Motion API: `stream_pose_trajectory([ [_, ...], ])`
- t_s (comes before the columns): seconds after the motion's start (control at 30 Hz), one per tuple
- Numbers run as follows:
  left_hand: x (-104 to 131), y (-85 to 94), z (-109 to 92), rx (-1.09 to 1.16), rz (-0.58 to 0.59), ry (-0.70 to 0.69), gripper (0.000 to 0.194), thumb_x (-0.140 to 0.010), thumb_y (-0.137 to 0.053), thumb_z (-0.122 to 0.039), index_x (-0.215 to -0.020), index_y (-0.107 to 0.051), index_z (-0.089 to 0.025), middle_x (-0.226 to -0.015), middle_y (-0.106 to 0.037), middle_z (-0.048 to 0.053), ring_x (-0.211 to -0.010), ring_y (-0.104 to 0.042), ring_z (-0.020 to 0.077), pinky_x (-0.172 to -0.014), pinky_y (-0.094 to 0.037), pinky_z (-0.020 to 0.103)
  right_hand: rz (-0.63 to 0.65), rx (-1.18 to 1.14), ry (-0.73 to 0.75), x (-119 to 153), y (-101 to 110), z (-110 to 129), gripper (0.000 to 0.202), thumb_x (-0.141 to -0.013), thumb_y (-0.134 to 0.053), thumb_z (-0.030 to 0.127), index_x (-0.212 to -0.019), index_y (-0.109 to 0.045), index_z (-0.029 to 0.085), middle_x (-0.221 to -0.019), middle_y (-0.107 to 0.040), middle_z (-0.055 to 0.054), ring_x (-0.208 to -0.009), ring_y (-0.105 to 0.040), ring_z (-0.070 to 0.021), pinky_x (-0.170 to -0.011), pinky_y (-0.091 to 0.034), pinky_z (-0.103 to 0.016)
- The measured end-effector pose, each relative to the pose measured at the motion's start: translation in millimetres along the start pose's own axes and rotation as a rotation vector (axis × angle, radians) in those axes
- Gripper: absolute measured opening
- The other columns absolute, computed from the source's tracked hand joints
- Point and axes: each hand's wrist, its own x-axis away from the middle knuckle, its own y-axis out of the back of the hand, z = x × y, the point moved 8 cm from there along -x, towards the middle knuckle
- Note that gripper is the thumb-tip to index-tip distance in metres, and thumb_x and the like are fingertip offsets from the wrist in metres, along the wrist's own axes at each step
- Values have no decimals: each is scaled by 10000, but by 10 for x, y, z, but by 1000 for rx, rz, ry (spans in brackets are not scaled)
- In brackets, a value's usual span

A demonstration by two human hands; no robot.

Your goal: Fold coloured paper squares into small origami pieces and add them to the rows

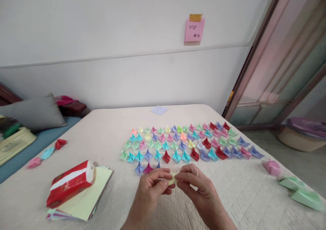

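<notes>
A small pale yellow piece of folded paper is pinched between my two hands, low in the middle of the view. My left hand grips its left side with thumb and fingers. On the other side, my right hand holds it between thumb and fingertips. The fingers cover much of the paper, so its exact shape is hidden. Just beyond my hands, several small folded paper boats in many colours stand in rows on the cream quilted cover.
A red and white packet lies on a stack of coloured paper at the left. More folded pieces lie near both side edges, including a pink one. A lilac sheet lies near the wall.
</notes>
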Motion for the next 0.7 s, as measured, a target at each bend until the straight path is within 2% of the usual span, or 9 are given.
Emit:
stream_pose_trajectory([
  [0.1,11,-2,20,17,20,19,154,-814,-685,-275,-852,-796,-175,-1216,-655,112,-807,-737,209,-747,-574,312,54,-8,-43,0,-46,-28,225,-839,-636,129,-898,-766,304,-819,-562,-7,-759,-598,-172,-651,-465,-276],
  [0.2,18,-9,37,49,43,33,161,-830,-678,-281,-855,-794,-173,-1197,-667,108,-812,-733,210,-759,-570,316,67,-46,-86,-7,-55,-55,209,-830,-658,145,-867,-775,314,-838,-568,-8,-798,-602,-181,-684,-467,-281],
  [0.4,57,-40,13,56,63,7,241,-890,-632,-354,-890,-778,-161,-1147,-695,112,-825,-708,194,-768,-554,310,82,-116,-151,-8,-73,-57,116,-821,-683,193,-777,-772,253,-800,-619,-21,-760,-611,-183,-664,-456,-279],
  [0.47,52,-26,9,57,50,2,299,-915,-589,-407,-937,-759,-163,-1039,-735,111,-807,-700,191,-757,-546,311,50,-111,-135,-8,-54,-38,137,-821,-674,189,-707,-741,226,-745,-618,-16,-712,-597,-173,-638,-443,-273],
  [0.53,26,11,-2,13,24,-22,358,-921,-555,-461,-974,-735,-156,-828,-753,91,-739,-686,185,-698,-528,292,21,-99,-118,-8,-35,-23,165,-824,-661,180,-671,-711,215,-699,-606,-6,-667,-577,-160,-615,-431,-266],
  [0.6,-10,39,-22,-60,10,-70,352,-859,-634,-480,-950,-720,-152,-644,-702,42,-624,-634,159,-598,-480,249,8,-84,-108,-9,-28,-15,167,-832,-649,178,-678,-703,213,-687,-600,-1,-647,-566,-153,-598,-420,-260],
  [0.7,-36,50,-86,-144,-12,-192,218,-742,-767,-364,-789,-697,-164,-589,-604,-25,-530,-509,102,-511,-376,205,11,-64,-107,-9,-41,-5,161,-840,-639,196,-693,-706,206,-695,-601,-7,-654,-569,-157,-596,-416,-263],
])
